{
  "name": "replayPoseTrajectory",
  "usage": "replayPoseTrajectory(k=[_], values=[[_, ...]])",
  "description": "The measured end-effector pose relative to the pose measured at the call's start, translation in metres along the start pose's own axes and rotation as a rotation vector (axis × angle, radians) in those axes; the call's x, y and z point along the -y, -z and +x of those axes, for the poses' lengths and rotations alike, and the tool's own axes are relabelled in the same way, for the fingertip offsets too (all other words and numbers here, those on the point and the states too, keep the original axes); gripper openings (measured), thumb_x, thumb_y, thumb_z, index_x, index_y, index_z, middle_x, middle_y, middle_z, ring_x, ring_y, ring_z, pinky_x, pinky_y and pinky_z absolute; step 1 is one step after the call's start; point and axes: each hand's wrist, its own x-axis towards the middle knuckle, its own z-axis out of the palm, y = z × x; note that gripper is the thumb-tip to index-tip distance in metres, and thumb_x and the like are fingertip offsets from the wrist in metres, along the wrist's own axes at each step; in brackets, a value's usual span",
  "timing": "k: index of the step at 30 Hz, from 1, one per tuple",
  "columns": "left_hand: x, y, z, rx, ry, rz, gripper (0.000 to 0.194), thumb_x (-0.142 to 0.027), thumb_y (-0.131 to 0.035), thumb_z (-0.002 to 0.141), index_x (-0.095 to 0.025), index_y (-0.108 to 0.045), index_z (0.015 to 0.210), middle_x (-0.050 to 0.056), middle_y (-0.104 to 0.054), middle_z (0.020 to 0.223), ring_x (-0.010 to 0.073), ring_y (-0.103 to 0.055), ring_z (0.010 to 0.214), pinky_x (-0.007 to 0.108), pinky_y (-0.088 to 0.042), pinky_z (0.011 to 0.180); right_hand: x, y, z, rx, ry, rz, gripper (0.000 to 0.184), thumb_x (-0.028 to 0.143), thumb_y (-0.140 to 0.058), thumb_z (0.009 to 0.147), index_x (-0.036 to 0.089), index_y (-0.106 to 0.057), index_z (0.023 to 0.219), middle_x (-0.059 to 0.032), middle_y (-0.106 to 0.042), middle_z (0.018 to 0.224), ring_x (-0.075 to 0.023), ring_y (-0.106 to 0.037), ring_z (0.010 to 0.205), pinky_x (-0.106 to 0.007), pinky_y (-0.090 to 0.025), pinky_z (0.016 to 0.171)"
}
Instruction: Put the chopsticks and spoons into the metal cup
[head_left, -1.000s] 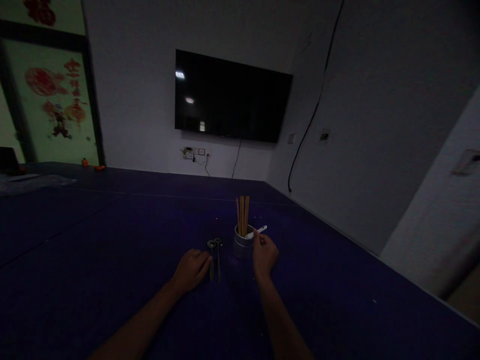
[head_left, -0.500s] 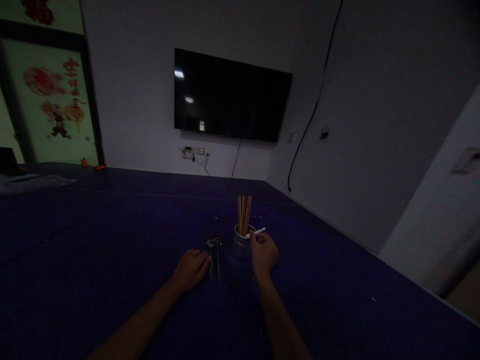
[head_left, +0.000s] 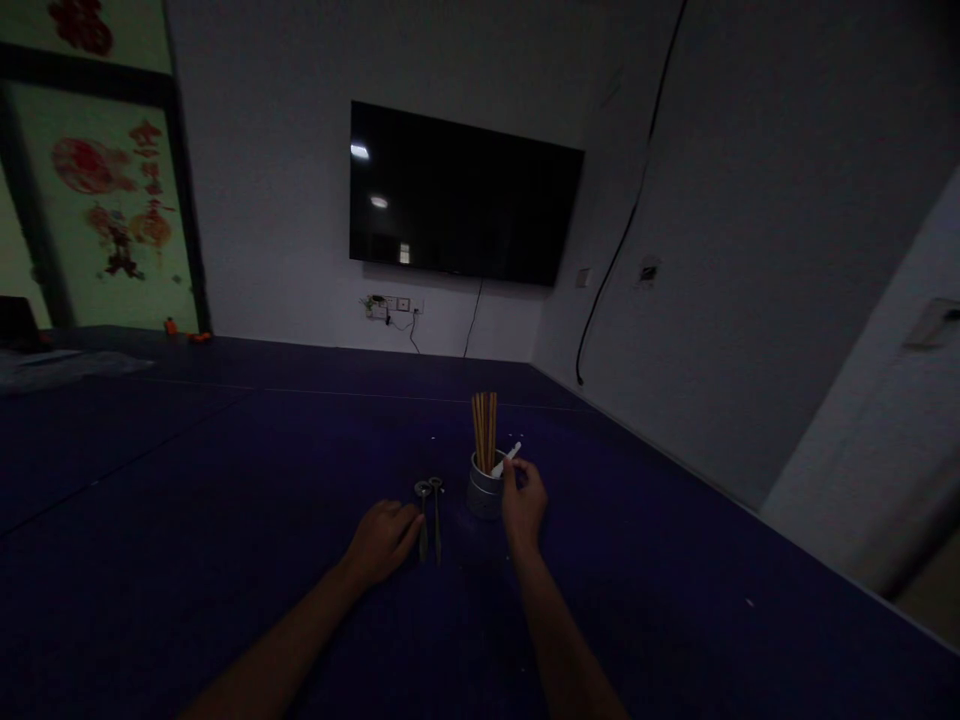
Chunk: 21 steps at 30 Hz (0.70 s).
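My right hand (head_left: 526, 505) pinches a slim white utensil (head_left: 510, 458), whose exact kind I cannot make out. It slants over the mouth of a grey metal cup (head_left: 484, 498), its lower end at the rim. Several brown wooden chopsticks (head_left: 484, 430) stand upright in that cup. Flat on the blue tabletop, my left hand (head_left: 384, 538) rests with relaxed fingers, holding nothing. Its fingertips are at the handle of a metal spoon (head_left: 423, 515); a second metal spoon (head_left: 436, 515) lies alongside, both with their bowls pointing away from me.
The dark blue tabletop (head_left: 262, 480) reaches to the wall, with small white specks on it. Clear plastic wrap (head_left: 75, 368) and small orange things (head_left: 199, 337) lie at the far left. A television (head_left: 461, 195) hangs above; a black cable (head_left: 606, 275) runs down the right wall.
The white utensil has turned steeper, its lower end staying near the cup's rim. My right hand has shifted slightly left, and the chopsticks lean a little more left. My left hand stays put.
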Motion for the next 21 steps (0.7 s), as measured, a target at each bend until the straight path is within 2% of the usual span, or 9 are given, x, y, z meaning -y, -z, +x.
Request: replayPoseTrajectory(k=[5, 9, 17, 21], values=[[-0.001, 0.002, 0.001, 0.04, 0.012, 0.006, 0.041, -0.033, -0.023, 0.095, -0.019, -0.055, 0.072, 0.002, -0.056, 0.062, 0.0134, -0.053, 0.061, 0.027, -0.039, 0.063, -0.005, -0.005, 0.004, -0.022, -0.001, 0.076, 0.038, 0.052, -0.049, 0.08, 0.016, -0.059, 0.086, -0.0088, -0.065, 0.087, -0.0213, -0.059, 0.082, -0.032, -0.042, 0.076], [0.0, 0.002, 0.001, 0.051, 0.019, -0.005, 0.041, -0.033, -0.024, 0.095, -0.019, -0.055, 0.072, 0.003, -0.056, 0.063, 0.0141, -0.053, 0.061, 0.027, -0.039, 0.063, -0.01, -0.007, 0.006, 0.021, 0.001, 0.11, 0.037, 0.051, -0.046, 0.082, 0.016, -0.057, 0.089, -0.0083, -0.065, 0.088, -0.0201, -0.059, 0.079, -0.031, -0.043, 0.073], [0.001, 0.0, 0.0, 0.035, 0.002, 0.008, 0.041, -0.033, -0.024, 0.095, -0.019, -0.057, 0.075, 0.003, -0.058, 0.066, 0.0137, -0.054, 0.062, 0.027, -0.039, 0.064, -0.015, -0.005, 0.009, 0.037, 0.057, -0.023, 0.036, 0.05, -0.045, 0.082, 0.017, -0.059, 0.086, -0.0084, -0.065, 0.086, -0.0216, -0.058, 0.08, -0.033, -0.042, 0.074], [0.002, -0.001, 0.0, 0.025, -0.003, 0.017, 0.041, -0.033, -0.024, 0.095, -0.019, -0.056, 0.074, 0.003, -0.058, 0.065, 0.0139, -0.054, 0.063, 0.027, -0.039, 0.064, -0.013, -0.001, 0.014, 0.038, 0.141, -0.059, 0.034, 0.049, -0.048, 0.081, 0.018, -0.061, 0.08, -0.009, -0.064, 0.086, -0.022, -0.057, 0.083, -0.035, -0.042, 0.078]])
